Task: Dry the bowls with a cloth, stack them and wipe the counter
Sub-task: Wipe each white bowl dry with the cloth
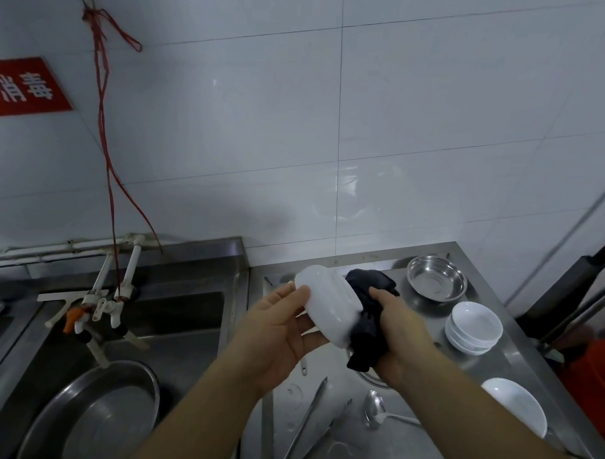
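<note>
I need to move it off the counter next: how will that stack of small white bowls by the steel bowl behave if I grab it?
The stack of white bowls looks glazed and stiff, probably ceramic, so likely breakable and fairly heavy for its size. The glossy surface may be slippery. The bowls sit nested but slightly uneven, so the upper ones could shift if it is pushed across the counter; lifting from the bottom bowl seems safer.

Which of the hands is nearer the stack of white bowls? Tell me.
Right. The right hand, gripping the dark cloth, is just left of the stack of white bowls; the left hand holds the white bowl farther left.
</note>
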`<state>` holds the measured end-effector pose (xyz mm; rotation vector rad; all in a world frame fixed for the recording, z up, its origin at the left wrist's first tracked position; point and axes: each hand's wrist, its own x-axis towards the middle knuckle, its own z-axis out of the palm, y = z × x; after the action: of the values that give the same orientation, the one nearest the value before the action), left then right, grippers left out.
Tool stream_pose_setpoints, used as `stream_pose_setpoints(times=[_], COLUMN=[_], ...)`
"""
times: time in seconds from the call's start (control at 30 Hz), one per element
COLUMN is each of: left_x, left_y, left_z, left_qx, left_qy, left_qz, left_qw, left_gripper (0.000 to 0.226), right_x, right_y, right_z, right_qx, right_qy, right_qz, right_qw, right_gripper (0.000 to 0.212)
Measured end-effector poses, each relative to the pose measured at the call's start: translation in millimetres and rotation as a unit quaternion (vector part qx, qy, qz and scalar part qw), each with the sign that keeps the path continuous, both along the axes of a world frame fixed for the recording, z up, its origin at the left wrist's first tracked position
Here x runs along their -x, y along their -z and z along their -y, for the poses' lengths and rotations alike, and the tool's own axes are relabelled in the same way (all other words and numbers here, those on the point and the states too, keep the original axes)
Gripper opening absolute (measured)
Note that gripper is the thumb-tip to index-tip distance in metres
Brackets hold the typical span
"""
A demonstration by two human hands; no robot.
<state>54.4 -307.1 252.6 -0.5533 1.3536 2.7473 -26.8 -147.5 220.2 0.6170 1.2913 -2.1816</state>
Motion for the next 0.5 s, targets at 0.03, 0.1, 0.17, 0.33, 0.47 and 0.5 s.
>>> stream_pose_setpoints(times=[0.03,0.1,0.17,0.33,0.47,0.5], left_x=[0,-1,0,5,6,5], left_y=[1,5,9,12,12,13], left_z=[-2,-10,-20,-32,-35,-35], left_qx=[0.012,0.050,0.084,0.138,0.104,0.088], left_qy=[-0.004,-0.016,-0.035,-0.057,-0.040,-0.027], left_qz=[-0.008,-0.020,-0.020,-0.015,0.008,0.009], left_qw=[1.000,0.998,0.996,0.989,0.994,0.996], left_gripper=[0.045,0.045,0.039,0.022,0.029,0.031], right_x=[-3,-11,-19,-39,-57,-57], right_y=[0,-1,-5,-25,-31,-31], right_z=[2,7,11,17,24,24], right_qx=[0.001,0.008,0.010,-0.003,-0.170,-0.215], right_qy=[0.002,0.010,0.022,0.031,-0.056,-0.082], right_qz=[0.011,0.026,0.018,-0.099,-0.287,-0.351], right_qw=[1.000,1.000,1.000,0.995,0.941,0.908], right_gripper=[0.019,0.023,0.023,0.016,0.018,0.020])
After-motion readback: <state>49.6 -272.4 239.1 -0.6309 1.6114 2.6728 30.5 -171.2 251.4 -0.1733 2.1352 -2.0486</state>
